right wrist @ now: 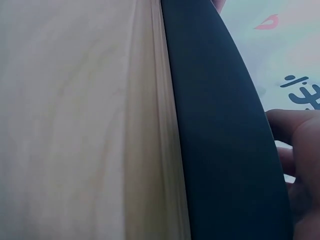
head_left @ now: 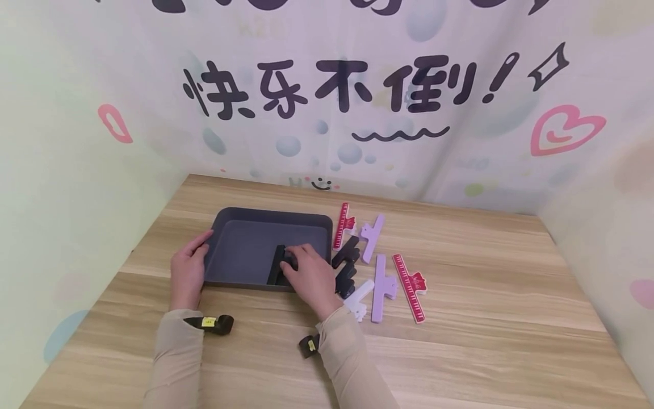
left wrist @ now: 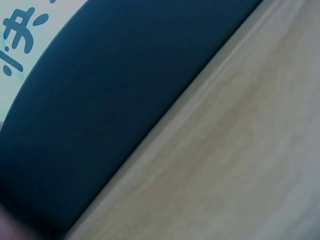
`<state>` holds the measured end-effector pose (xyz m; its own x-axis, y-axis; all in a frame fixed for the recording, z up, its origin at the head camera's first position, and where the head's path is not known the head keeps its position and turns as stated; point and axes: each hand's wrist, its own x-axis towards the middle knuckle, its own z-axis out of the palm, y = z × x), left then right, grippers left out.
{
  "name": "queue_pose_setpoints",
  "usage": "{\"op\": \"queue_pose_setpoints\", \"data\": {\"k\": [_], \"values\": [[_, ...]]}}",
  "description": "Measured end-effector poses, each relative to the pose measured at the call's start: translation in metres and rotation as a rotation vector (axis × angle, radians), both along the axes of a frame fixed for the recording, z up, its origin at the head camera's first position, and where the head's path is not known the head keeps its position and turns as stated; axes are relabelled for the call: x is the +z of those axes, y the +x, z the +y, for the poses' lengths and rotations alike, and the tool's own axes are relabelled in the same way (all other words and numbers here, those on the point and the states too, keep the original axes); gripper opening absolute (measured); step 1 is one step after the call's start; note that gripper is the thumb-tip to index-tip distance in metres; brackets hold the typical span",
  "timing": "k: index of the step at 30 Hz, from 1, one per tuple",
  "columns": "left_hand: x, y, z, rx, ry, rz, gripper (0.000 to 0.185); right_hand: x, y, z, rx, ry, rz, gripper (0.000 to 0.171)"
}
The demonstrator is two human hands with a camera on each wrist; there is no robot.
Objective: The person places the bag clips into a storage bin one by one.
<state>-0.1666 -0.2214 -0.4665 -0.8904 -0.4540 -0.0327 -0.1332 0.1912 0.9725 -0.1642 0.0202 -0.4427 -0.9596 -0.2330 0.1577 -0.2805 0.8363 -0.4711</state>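
Observation:
A dark grey tray (head_left: 240, 218) lies on the wooden table. My left hand (head_left: 190, 267) rests against its left rim, thumb on the edge. My right hand (head_left: 306, 271) is inside the tray at its front right, fingers curled round a black clip (head_left: 276, 266) that stands against the tray floor. The left wrist view shows only the tray's dark wall (left wrist: 110, 100) and table wood. In the right wrist view the tray's wall (right wrist: 220, 130) fills the middle, with my right hand's fingers (right wrist: 297, 145) blurred behind it.
Right of the tray lie loose clips: two red ruler-marked ones (head_left: 343, 225) (head_left: 410, 286), two lilac ones (head_left: 372, 232) (head_left: 382, 281), black ones (head_left: 345, 251) and a white one (head_left: 359, 296). A printed backdrop walls the table on three sides.

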Motion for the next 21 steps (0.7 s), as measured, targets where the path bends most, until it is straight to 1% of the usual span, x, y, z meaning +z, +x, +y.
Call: {"op": "queue_pose_setpoints", "data": {"k": [4,7,11,17,21], "values": [[0.002,0.000,0.001,0.007,0.008,0.000,0.030,0.001,0.000,0.005,0.029,-0.144,0.007,0.030],[0.003,0.001,0.001,0.007,0.005,-0.002,0.031,0.002,-0.001,0.009,0.065,-0.279,-0.012,0.028],[0.001,0.001,0.000,0.005,0.000,-0.007,0.031,0.005,-0.003,0.017,0.101,-0.409,-0.044,0.027],[-0.001,-0.001,0.000,-0.008,0.008,0.000,0.030,0.006,-0.005,0.029,0.124,-0.549,-0.079,0.027],[-0.001,-0.001,0.000,-0.012,0.006,-0.007,0.031,0.006,-0.007,0.039,0.105,-0.606,-0.107,0.028]]}}
